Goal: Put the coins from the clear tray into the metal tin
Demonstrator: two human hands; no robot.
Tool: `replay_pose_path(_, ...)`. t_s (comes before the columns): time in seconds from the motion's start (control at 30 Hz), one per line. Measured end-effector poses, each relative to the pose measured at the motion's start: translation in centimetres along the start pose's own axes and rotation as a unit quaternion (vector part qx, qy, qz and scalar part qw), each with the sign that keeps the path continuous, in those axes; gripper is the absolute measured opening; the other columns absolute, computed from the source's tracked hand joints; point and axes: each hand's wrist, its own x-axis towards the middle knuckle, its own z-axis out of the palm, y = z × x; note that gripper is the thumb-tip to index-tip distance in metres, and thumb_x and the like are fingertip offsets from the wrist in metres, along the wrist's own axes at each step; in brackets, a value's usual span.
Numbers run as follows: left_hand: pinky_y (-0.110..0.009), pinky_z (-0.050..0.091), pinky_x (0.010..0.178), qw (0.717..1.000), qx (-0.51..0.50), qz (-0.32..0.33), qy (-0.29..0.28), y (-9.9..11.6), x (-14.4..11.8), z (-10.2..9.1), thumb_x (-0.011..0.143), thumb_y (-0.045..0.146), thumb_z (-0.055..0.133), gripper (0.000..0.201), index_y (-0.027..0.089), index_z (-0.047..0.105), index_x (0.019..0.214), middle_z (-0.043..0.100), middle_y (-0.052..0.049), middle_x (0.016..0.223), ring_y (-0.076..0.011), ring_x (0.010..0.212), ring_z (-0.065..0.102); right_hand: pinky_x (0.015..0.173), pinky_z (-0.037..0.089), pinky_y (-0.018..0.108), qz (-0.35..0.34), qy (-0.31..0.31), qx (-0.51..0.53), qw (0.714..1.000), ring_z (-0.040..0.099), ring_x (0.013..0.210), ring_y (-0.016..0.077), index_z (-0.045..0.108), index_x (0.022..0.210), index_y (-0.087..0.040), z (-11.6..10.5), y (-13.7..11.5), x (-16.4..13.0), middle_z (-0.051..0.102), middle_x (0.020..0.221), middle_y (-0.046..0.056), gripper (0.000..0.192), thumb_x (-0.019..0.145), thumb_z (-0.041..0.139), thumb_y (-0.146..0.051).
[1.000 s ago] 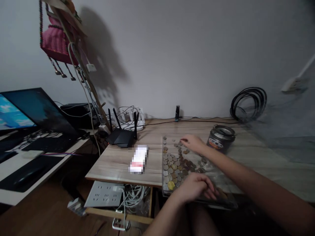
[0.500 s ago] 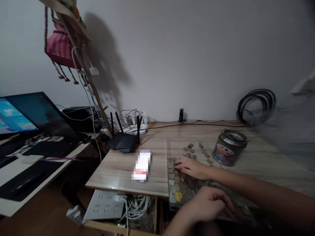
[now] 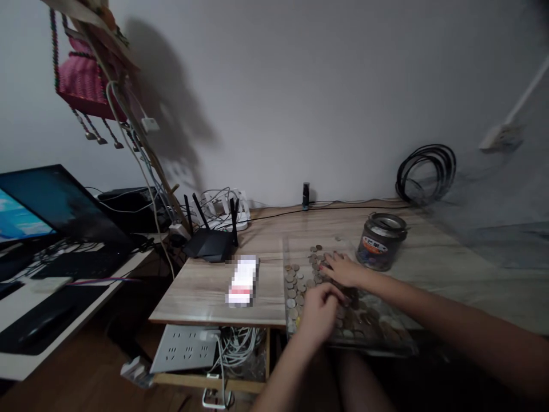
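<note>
Many coins point(image 3: 300, 281) lie spread on a clear tray point(image 3: 377, 343) at the front of the wooden table point(image 3: 206, 286). My right hand point(image 3: 343, 269) lies palm down on the coins in the middle of the tray, fingers pointing left. My left hand point(image 3: 319, 309) is over the tray's near left part, fingers curled onto the coins; whether it holds one is hidden. A round tin can point(image 3: 381, 241) with a slotted lid stands just right of the tray's far end.
A black router point(image 3: 210, 243) and a small white box point(image 3: 242, 280) sit left of the tray. A power strip point(image 3: 184, 348) and cables hang under the table edge. A laptop point(image 3: 51, 212) is on the left desk, a black cable coil point(image 3: 426, 171) against the wall.
My right hand moved right and farther back over the coins. My left hand came up from the tray's near edge onto the coins. The view shifted slightly.
</note>
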Motion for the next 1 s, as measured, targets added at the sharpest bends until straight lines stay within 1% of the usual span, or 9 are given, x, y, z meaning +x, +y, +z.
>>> replay_pose_path(0.07, -0.028, 0.044, 0.082, 0.991, 0.128, 0.010, 0.039, 0.5, 0.8, -2.2, 0.070, 0.012, 0.036, 0.023, 0.016, 0.059, 0.071, 0.065, -0.005, 0.081, -0.0163, 0.083, 0.057, 0.101, 0.031, 0.049, -0.001, 0.004, 0.007, 1.000, 0.040, 0.123, 0.0305, 0.058, 0.118, -0.018, 0.6, -1.1, -2.4, 0.049, 0.131, 0.015, 0.036, 0.087, 0.046, -0.034)
replay_pose_path(0.2, -0.029, 0.041, 0.091, 0.948, 0.312, -0.012, -0.060, 1.2, 3.2, -5.0, 0.072, 0.009, 0.036, 0.036, 0.013, 0.063, 0.095, 0.065, -0.010, 0.103, -0.0181, 0.099, 0.056, 0.099, 0.034, 0.042, -0.012, 0.036, 0.118, 0.992, 0.044, 0.120, 0.0280, 0.057, 0.120, -0.015, -0.1, -2.9, -5.9, 0.054, 0.125, 0.015, 0.046, 0.088, 0.037, -0.043)
replay_pose_path(0.33, -0.031, 0.043, 0.088, 0.867, 0.476, -0.052, -0.139, 1.3, 4.1, -4.9, 0.070, 0.010, 0.046, 0.032, 0.012, 0.063, 0.097, 0.063, -0.014, 0.104, -0.0221, 0.100, 0.057, 0.088, 0.042, 0.035, -0.015, 0.018, 0.230, 0.973, 0.054, 0.101, 0.0238, 0.058, 0.114, -0.015, -1.7, -3.7, -6.5, 0.059, 0.111, 0.013, 0.043, 0.077, 0.054, -0.038)
replay_pose_path(0.47, -0.029, 0.046, 0.079, 0.806, 0.556, -0.041, -0.199, 1.5, 2.7, -4.6, 0.068, 0.014, 0.053, 0.029, 0.013, 0.063, 0.095, 0.062, -0.013, 0.099, -0.0224, 0.093, 0.058, 0.083, 0.042, 0.035, -0.052, -0.021, 0.215, 0.975, 0.052, 0.096, 0.0244, 0.061, 0.103, -0.016, -2.0, -4.9, -6.3, 0.056, 0.103, 0.010, 0.043, 0.062, 0.067, -0.027)
replay_pose_path(0.63, -0.030, 0.047, 0.075, 0.750, 0.615, -0.028, -0.241, 1.9, 1.1, -5.1, 0.060, 0.023, 0.066, 0.043, 0.011, 0.060, 0.101, 0.058, -0.016, 0.106, -0.0257, 0.093, 0.057, 0.075, 0.041, 0.030, -0.112, -0.072, 0.190, 0.973, 0.051, 0.089, 0.0213, 0.062, 0.098, -0.016, -2.3, -5.8, -6.2, 0.054, 0.096, 0.007, 0.043, 0.056, 0.066, -0.017)
replay_pose_path(0.73, -0.029, 0.047, 0.074, 0.743, 0.609, -0.012, -0.278, 1.6, 1.3, -5.2, 0.058, 0.028, 0.069, 0.042, 0.013, 0.062, 0.096, 0.059, -0.014, 0.101, -0.0255, 0.094, 0.056, 0.068, 0.040, 0.026, -0.133, -0.086, 0.189, 0.969, 0.051, 0.081, 0.0180, 0.063, 0.093, -0.015, -2.3, -6.2, -5.9, 0.055, 0.091, 0.006, 0.037, 0.056, 0.063, -0.012)
replay_pose_path(0.83, -0.027, 0.046, 0.067, 0.747, 0.586, 0.000, -0.315, 1.3, 1.3, -5.4, 0.059, 0.027, 0.068, 0.037, 0.015, 0.063, 0.094, 0.061, -0.010, 0.094, -0.0220, 0.083, 0.057, 0.060, 0.037, 0.022, -0.137, -0.113, 0.207, 0.962, 0.050, 0.070, 0.0135, 0.064, 0.077, -0.015, -1.9, -6.5, -5.5, 0.057, 0.078, 0.003, 0.021, 0.058, 0.059, -0.009)
replay_pose_path(0.9, -0.025, 0.044, 0.061, 0.763, 0.563, 0.005, -0.318, 1.1, 1.1, -5.5, 0.059, 0.023, 0.067, 0.035, 0.016, 0.063, 0.092, 0.063, -0.008, 0.087, -0.0193, 0.073, 0.057, 0.057, 0.036, 0.021, -0.124, -0.128, 0.221, 0.959, 0.050, 0.065, 0.0119, 0.064, 0.073, -0.015, -1.6, -6.6, -5.4, 0.058, 0.072, 0.001, 0.019, 0.057, 0.058, -0.007)
replay_pose_path(1.0, -0.022, 0.041, 0.057, 0.807, 0.511, 0.027, -0.295, 0.7, 0.7, -5.7, 0.056, 0.012, 0.064, 0.031, 0.018, 0.065, 0.086, 0.063, -0.003, 0.071, -0.0158, 0.062, 0.055, 0.054, 0.035, 0.020, -0.113, -0.138, 0.232, 0.956, 0.050, 0.062, 0.0109, 0.065, 0.076, -0.015, -1.8, -6.7, -5.4, 0.059, 0.069, 0.000, 0.024, 0.055, 0.058, -0.006)
